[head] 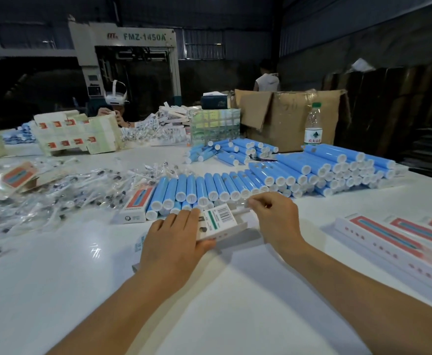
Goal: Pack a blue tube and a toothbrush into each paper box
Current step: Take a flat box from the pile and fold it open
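- The left hand (177, 235) lies palm down with its fingers curled over the near end of a white paper box (218, 222); the thumb tucks under the box's lower edge, so the hand grips it; the forearm runs in from the lower left.
- The right hand (276, 219) reaches in from the lower right, its thumb and forefinger pinching a small pale flap at the box's far end; the other fingers are loosely bent behind.
- The box sits between the two hands, tilted a little, on the white table (222, 303); its upper face shows a barcode and a green strip; it is long, flat-sided card.
- Just beyond the fingers a row of blue tubes (197, 188) lies side by side, white round caps facing the person; they look smooth and cylindrical; a larger heap of them is stacked to the right.
- Left of the row lies another box (136, 204) with a red and teal panel; past it a spread of toothbrushes (68, 193) in clear crinkled wrappers.
- At the right edge, closed boxes (394, 242) lie side by side.
- Farther back stand a water bottle (313, 126) and a brown carton (286, 116).
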Motion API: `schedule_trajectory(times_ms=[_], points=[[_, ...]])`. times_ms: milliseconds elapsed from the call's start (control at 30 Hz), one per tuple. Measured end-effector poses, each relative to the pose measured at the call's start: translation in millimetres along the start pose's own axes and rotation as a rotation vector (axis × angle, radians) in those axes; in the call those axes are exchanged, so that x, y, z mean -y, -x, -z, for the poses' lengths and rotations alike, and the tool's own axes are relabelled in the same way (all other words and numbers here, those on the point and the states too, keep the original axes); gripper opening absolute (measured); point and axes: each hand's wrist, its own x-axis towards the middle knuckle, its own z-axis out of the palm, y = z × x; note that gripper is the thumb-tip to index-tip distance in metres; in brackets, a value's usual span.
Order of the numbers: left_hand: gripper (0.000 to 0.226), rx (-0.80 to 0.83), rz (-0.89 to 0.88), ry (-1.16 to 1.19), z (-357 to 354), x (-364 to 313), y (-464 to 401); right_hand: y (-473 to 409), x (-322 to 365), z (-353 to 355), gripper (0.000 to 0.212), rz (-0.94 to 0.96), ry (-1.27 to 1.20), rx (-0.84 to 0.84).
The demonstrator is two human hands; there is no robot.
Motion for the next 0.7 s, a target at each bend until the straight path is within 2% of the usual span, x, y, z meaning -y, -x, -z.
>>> schedule_trajectory(times_ms=[100, 200, 367, 533, 600, 700], points=[[0.07, -0.011, 0.001, 0.002, -0.1, -0.1, 0.2, 4.6, 1.4, -1.4, 0.021, 0.032, 0.011, -0.006], [0.069, -0.005, -0.012, -0.005, -0.3, -2.4, 0.8, 15.9, 8.5, -9.3, 0.029, 0.113, 0.0, 0.084], [0.07, 0.007, 0.012, -0.015, -0.8, 5.7, 1.4, 20.8, 11.2, -8.8, 0.03, 0.079, -0.249, 0.272], [0.067, -0.004, 0.063, -0.001, -1.2, 10.2, 1.3, 16.5, 11.2, 0.8, 0.027, 0.103, -0.229, 0.027], [0.068, -0.005, 0.094, 0.001, -1.4, 12.5, 0.8, 17.4, 9.8, 2.2, 0.027, 0.126, -0.208, 0.003], [0.069, 0.002, 0.123, -0.001, -1.7, 14.2, -1.1, 21.5, 10.3, -3.5, 0.021, 0.137, -0.156, 0.052]])
